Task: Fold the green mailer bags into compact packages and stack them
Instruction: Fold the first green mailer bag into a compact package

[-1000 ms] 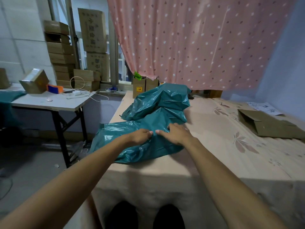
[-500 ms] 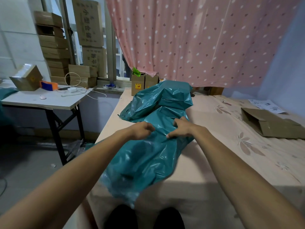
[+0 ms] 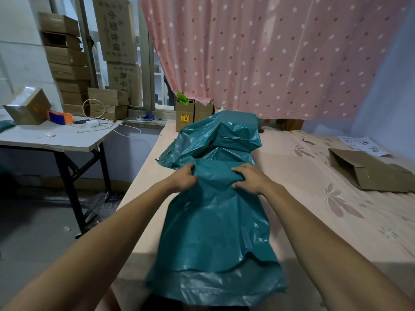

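Between both hands, the green mailer bag [image 3: 215,232] hangs toward the viewer, its top edge pinched in each grip.

A pink polka-dotted fabric curtain [image 3: 258,52] is hanging behind a bed covered in a peach floral sheet [image 3: 314,187]. A flattened brown cardboard box [image 3: 370,171] is lying on the sheet at the right, near a white printed paper [image 3: 361,145]. At the left, a white folding table [image 3: 56,140] is carrying a tilted cardboard carton [image 3: 27,106], an orange-and-blue block [image 3: 59,117] and a white cable [image 3: 107,126]. Brown cardboard boxes [image 3: 67,63] are standing stacked by the window.
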